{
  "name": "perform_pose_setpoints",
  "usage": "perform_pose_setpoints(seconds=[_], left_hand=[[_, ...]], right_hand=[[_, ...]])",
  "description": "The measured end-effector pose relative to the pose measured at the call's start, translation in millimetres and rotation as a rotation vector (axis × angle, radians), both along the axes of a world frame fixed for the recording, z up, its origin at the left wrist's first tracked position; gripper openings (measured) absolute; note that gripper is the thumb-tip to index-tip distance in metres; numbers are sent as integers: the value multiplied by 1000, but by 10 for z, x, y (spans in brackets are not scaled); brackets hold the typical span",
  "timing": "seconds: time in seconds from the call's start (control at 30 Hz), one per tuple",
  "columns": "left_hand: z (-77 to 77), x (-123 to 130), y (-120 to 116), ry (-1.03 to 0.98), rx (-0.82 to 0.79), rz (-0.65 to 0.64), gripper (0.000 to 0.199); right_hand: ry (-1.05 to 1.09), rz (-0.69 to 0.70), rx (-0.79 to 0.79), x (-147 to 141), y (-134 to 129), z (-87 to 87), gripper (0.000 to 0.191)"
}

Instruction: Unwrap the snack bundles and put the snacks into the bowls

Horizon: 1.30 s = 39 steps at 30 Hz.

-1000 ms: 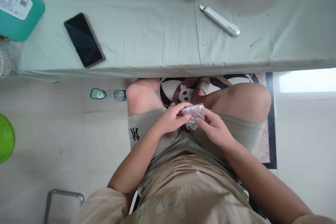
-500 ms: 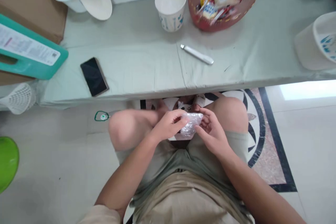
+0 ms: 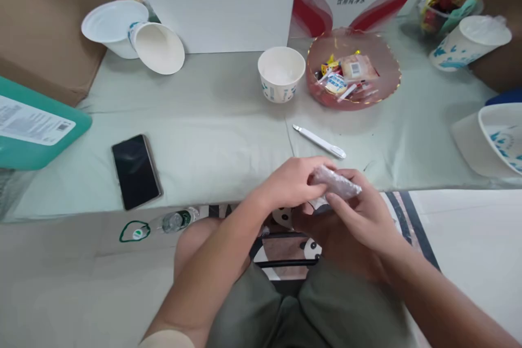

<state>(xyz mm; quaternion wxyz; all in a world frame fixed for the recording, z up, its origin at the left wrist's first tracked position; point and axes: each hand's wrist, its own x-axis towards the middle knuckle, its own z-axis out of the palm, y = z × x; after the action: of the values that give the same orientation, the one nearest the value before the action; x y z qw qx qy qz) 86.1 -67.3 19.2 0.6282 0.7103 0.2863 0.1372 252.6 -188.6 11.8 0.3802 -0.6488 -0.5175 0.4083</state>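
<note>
- At the bench's (image 3: 220, 141) near edge, left hand (image 3: 287, 185) and right hand (image 3: 365, 215) are holding up a plastic-wrapped packet (image 3: 338, 182).
- Fingers of both hands are grasping its opposite ends; contents unclear.
- White cutter (image 3: 319, 141) is lying just beyond.
- Good handling is probably calling for light, even pressure, thumbs steadying the wrap.

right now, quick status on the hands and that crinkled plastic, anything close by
Left hand and right hand both on the crinkled plastic. Plastic held near the edge of the table. White cutter lying just beyond the hands.
</note>
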Motion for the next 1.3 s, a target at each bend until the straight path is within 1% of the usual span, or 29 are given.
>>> perform_pose_setpoints(seconds=[0.07, 0.1, 0.13, 0.2, 0.23, 0.27, 0.3, 0.33, 0.37, 0.4, 0.43, 0.5, 0.53, 0.6, 0.7, 0.8, 0.83, 0.9, 0.97, 1.0, 1.07, 1.1, 1.13, 1.17, 1.2, 1.3], left_hand=[[-68, -57, 75, -31, -79, -11, 32], [-91, -98, 111, -65, -118, 4, 33], [-105, -145, 146, -110, -146, 43, 34], [-118, -250, 212, -188, -154, 192, 33], [-123, -304, 238, -192, -132, 277, 29], [-129, -358, 258, -170, -99, 348, 24], [-139, -409, 272, -131, -59, 392, 20], [-154, -458, 281, -87, -17, 407, 18], [-173, -504, 287, -47, 22, 402, 17], [-197, -545, 291, -17, 58, 393, 16], [-221, -582, 296, 5, 94, 392, 16], [-265, -641, 309, 33, 156, 423, 17], [-279, -664, 317, 39, 177, 442, 17], [-289, -699, 335, 41, 204, 458, 18], [-264, -731, 370, 31, 201, 452, 19], [-220, -757, 419, 14, 195, 460, 18], [-205, -769, 437, 4, 194, 465, 18], [-175, -801, 474, -34, 185, 487, 18], [-150, -839, 513, -89, 158, 528, 20], [-141, -857, 534, -117, 139, 552, 20], [-131, -888, 580, -159, 105, 593, 21], [-132, -901, 604, -172, 89, 610, 21], [-136, -913, 628, -180, 78, 624, 21], [-142, -925, 650, -185, 69, 636, 21], [-151, -940, 668, -189, 61, 645, 22], [-184, -1006, 696, -198, 53, 631, 25]], right_hand=[[-155, 61, 43, 42, 214, 54, 12], [-223, 100, 82, 61, 340, 111, 12], [-284, 135, 124, 75, 482, 191, 15], [-385, 142, 203, 86, 821, 406, 21], [-430, 103, 221, 78, 1018, 531, 24], [-468, 21, 235, 59, 1231, 657, 34], [-494, -58, 265, 30, 1456, 775, 46], [-540, -83, 260, -8, 1685, 876, 51], [-596, -94, 250, -51, 1914, 954, 45], [-667, -85, 242, -96, 2134, 1005, 35], [-727, -38, 223, -137, 2339, 1028, 26], [-842, 73, 113, -201, 2685, 996, 19], [-907, 142, 44, -223, 2820, 952, 18], [-1038, 239, -21, -250, 3016, 836, 19], [-1198, 315, -4, -281, 3166, 663, 16], [-1281, 362, 10, -311, 3217, 563, 24], [-1295, 378, 6, -320, 3224, 563, 24], [-1317, 409, 1, -347, 3232, 636, 16], [-1337, 406, 33, -425, 3246, 800, 7], [-1341, 389, 73, -501, 3259, 897, 8], [-1309, 379, 194, -747, 3308, 1057, 17], [-1265, 405, 255, -915, 3351, 1094, 22], [-1207, 471, 312, -1105, 3411, 1089, 24], [-1150, 523, 366, -1310, 3491, 1041, 22], [-1112, 566, 424, -1521, 3593, 954, 20], [-956, 668, 576, -2113, 4007, 567, 21]])
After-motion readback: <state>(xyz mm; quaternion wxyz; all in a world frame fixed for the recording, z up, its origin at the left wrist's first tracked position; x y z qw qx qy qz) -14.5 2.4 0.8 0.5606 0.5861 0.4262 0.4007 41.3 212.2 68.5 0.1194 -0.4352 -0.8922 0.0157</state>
